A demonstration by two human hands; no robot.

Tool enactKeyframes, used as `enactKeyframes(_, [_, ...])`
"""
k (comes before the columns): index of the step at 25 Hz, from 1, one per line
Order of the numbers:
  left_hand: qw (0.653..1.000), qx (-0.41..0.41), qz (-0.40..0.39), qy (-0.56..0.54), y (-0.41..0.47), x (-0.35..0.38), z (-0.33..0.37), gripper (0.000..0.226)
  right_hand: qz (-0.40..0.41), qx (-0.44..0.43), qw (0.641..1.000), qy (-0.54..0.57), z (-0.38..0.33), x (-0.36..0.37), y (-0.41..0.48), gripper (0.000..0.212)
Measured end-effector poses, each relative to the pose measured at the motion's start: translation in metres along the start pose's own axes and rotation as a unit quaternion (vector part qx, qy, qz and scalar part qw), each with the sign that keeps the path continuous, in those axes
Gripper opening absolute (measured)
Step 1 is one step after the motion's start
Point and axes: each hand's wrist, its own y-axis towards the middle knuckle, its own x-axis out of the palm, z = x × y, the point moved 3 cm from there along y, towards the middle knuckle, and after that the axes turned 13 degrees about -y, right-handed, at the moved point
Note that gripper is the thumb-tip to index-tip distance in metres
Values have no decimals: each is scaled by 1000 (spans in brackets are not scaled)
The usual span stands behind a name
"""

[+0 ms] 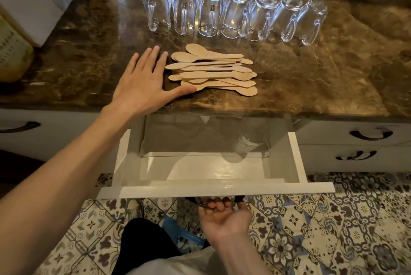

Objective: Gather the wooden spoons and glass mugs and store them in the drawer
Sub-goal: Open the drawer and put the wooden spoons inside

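Observation:
Several glass mugs (233, 13) stand upside down in a row at the back of the brown marble counter (311, 79). In front of them lies a loose pile of wooden spoons (213, 70). My left hand (144, 81) hovers flat with fingers spread just left of the pile, its thumb touching the nearest spoon. Below the counter a white drawer (222, 191) is pulled out, with one glass mug (246, 143) inside at the back right. My right hand (224, 217) grips the dark drawer handle (239, 199) from underneath, fingers curled around it.
Closed white drawers with dark handles (370, 134) flank the open one. A white box (37, 1) and a pale woven container (13, 50) stand at the counter's left end. Patterned floor tiles (333, 230) lie below.

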Motion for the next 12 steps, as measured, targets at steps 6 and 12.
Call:
enactKeyframes(6, [1000,-4,7,4,-1,-3,-4,118,35,23,999,-12,9,-18,-7,37])
enactKeyframes(12, [1000,0,7,0,3,-2,0,118,86,33,995,-49,10,-31,-13,46])
